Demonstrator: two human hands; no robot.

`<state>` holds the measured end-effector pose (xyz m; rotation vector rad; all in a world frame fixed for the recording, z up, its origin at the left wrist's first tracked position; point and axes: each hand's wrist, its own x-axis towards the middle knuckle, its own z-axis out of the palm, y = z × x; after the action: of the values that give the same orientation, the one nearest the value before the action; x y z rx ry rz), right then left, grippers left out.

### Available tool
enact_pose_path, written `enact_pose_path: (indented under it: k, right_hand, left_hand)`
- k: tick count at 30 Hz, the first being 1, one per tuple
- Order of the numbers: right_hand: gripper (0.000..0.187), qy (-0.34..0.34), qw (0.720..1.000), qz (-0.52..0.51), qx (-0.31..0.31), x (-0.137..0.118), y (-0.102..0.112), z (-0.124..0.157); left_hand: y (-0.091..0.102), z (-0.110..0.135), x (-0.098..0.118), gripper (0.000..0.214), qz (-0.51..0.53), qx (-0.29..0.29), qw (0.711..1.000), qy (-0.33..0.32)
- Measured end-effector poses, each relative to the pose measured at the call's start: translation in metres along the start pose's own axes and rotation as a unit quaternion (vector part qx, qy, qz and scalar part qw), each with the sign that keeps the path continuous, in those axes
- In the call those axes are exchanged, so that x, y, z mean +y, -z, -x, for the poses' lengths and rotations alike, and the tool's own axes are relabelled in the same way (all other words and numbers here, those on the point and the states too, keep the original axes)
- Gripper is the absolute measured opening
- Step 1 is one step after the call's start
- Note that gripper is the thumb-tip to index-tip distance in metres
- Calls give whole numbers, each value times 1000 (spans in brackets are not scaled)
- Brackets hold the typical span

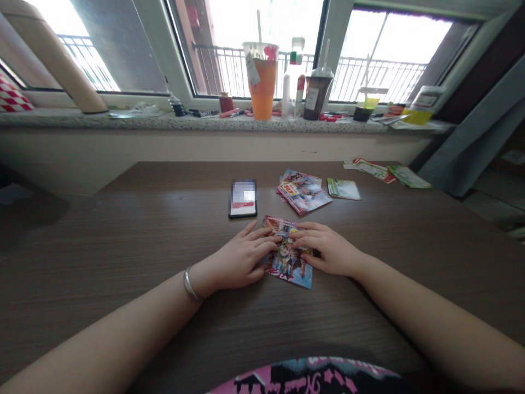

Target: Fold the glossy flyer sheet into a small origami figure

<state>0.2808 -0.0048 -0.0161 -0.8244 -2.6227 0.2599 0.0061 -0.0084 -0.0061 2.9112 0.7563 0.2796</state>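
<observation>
A colourful printed leaflet [289, 262] lies on the brown table in front of me. My left hand [246, 254] rests on its left edge, fingers stretched out over the print. From the other side my right hand [324, 246] lies on the leaflet's right edge, its fingers spread and nearly meeting the left fingertips. Whether the leaflet is one sheet or folded, I cannot tell. Just beyond my left hand is a phone [243, 198] with a lit, blurred screen. A stack of similar leaflets [305, 191] sits behind my right hand.
Green and white cards [343, 189] lie right of the stack, with more printed slips [373, 171] farther back. On the windowsill [164, 123] stand an orange drink cup [261, 82], a dark drink cup [318, 96], bottles [292, 87] and pens. A grey curtain [471, 131] hangs at right.
</observation>
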Motion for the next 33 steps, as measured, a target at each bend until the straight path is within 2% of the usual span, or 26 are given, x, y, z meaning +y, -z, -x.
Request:
enact_pose_path:
  k: [13, 21, 29, 33]
  right_hand:
    - [50, 29, 997, 10, -72, -8, 7, 1]
    - [45, 30, 996, 37, -69, -11, 7, 0]
    - [52, 46, 996, 44, -62, -12, 5, 1]
    - [54, 29, 994, 68, -74, -15, 6, 0]
  left_hand:
    - [-7, -3, -10, 44, -86, 30, 996, 7]
    - [-7, -4, -7, 38, -75, 64, 995, 17]
    - [1, -6, 3, 27, -41, 46, 998, -34]
    - [5, -6, 5, 30, -36, 29, 998, -39]
